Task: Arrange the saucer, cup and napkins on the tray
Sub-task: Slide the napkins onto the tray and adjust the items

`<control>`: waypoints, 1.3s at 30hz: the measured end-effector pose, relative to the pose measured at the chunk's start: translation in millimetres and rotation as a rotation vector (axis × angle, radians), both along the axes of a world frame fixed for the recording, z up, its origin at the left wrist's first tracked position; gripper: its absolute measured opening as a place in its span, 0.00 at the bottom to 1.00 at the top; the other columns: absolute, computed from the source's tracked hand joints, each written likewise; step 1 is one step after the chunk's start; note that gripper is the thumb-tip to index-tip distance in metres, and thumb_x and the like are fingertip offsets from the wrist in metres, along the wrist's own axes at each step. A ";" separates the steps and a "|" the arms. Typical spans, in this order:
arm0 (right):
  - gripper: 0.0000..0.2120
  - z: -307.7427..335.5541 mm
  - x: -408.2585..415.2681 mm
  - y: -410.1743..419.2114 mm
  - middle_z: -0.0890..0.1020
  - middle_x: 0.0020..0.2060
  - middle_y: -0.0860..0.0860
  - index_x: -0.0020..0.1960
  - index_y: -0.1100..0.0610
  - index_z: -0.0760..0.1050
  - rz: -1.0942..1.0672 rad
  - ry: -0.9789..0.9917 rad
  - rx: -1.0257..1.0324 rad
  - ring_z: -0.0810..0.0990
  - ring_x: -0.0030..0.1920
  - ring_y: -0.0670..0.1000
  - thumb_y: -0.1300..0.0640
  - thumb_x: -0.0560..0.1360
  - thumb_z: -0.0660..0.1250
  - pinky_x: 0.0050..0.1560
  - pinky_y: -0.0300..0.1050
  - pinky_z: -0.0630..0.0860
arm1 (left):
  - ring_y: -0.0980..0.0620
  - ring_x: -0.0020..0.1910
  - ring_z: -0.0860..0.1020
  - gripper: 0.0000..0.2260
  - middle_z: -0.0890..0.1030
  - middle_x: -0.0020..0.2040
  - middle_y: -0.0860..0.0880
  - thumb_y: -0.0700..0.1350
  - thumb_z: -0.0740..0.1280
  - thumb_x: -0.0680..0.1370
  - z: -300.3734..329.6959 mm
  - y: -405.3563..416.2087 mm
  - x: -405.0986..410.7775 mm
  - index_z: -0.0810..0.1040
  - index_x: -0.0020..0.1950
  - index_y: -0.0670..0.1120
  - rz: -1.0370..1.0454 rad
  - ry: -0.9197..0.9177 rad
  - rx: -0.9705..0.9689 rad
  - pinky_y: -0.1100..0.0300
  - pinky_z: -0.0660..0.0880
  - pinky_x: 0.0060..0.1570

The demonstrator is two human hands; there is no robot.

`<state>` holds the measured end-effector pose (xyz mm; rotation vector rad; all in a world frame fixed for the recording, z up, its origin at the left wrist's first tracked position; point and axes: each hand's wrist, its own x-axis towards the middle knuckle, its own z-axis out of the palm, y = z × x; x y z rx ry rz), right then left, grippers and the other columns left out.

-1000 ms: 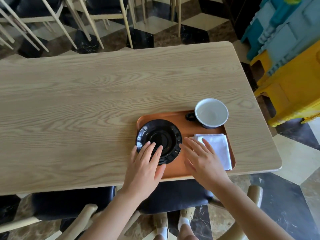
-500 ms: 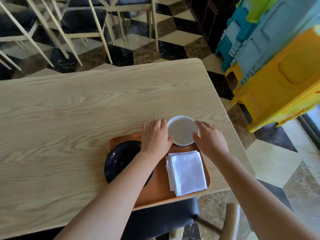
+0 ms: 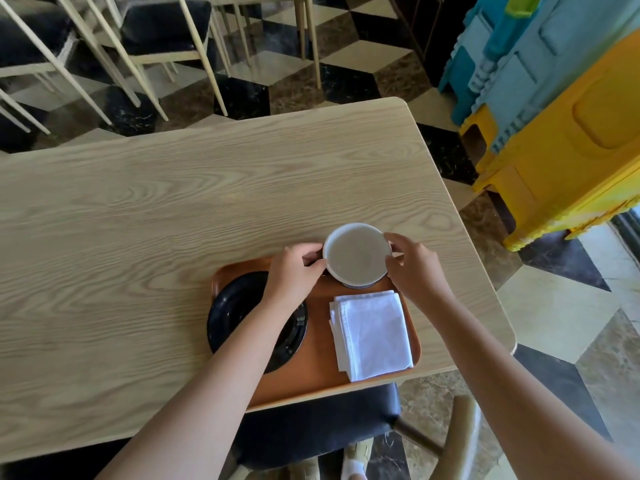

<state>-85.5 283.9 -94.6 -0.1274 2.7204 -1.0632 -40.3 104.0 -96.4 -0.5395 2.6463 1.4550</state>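
Note:
An orange tray (image 3: 320, 382) lies at the near edge of the wooden table. A black saucer (image 3: 228, 313) sits on its left half, partly hidden under my left forearm. A stack of folded white napkins (image 3: 372, 332) lies on the right half. A cup (image 3: 356, 256), white inside and dark outside, stands at the tray's far right corner. My left hand (image 3: 294, 271) grips the cup's left side, where the handle is hidden. My right hand (image 3: 410, 263) pinches the cup's right rim.
The wooden table (image 3: 156, 209) stretches far and left of the tray. A dark-seated chair (image 3: 311, 427) is tucked under the near edge. More chairs (image 3: 156, 39) stand beyond the table. Yellow and blue plastic stools (image 3: 554, 116) are stacked at the right.
Both hands left the saucer and napkins and went forward to the cup, then closed on its two sides. The camera view swung to the right.

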 end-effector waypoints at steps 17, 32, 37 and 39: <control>0.20 -2.9 17.1 -8.9 0.82 0.52 0.53 0.64 0.52 0.71 0.052 -0.010 -0.052 0.79 0.50 0.52 0.63 0.73 0.61 0.46 0.38 0.69 | 0.55 0.52 0.78 0.14 0.82 0.53 0.49 0.41 0.67 0.74 -6.3 -10.5 25.0 0.77 0.60 0.44 0.109 0.000 0.000 0.66 0.71 0.52; 0.26 -57.5 95.0 64.2 0.63 0.71 0.54 0.70 0.55 0.62 0.579 0.322 0.500 0.40 0.74 0.44 0.47 0.74 0.53 0.70 0.45 0.47 | 0.42 0.72 0.60 0.25 0.63 0.73 0.38 0.51 0.54 0.76 -66.8 72.1 109.5 0.64 0.71 0.43 -0.542 0.137 -0.707 0.49 0.66 0.66; 0.25 -56.5 97.6 56.1 0.65 0.70 0.56 0.69 0.57 0.64 0.577 0.292 0.528 0.59 0.72 0.53 0.44 0.78 0.46 0.70 0.46 0.50 | 0.43 0.72 0.61 0.25 0.63 0.73 0.38 0.52 0.56 0.75 -69.7 66.0 110.2 0.65 0.70 0.43 -0.577 0.105 -0.755 0.49 0.66 0.67; 0.25 -56.8 100.8 52.5 0.68 0.69 0.58 0.68 0.58 0.66 0.574 0.292 0.521 0.64 0.70 0.56 0.46 0.76 0.51 0.70 0.47 0.51 | 0.43 0.72 0.61 0.26 0.64 0.73 0.38 0.52 0.59 0.75 -69.3 62.5 113.4 0.66 0.70 0.43 -0.572 0.102 -0.749 0.49 0.66 0.66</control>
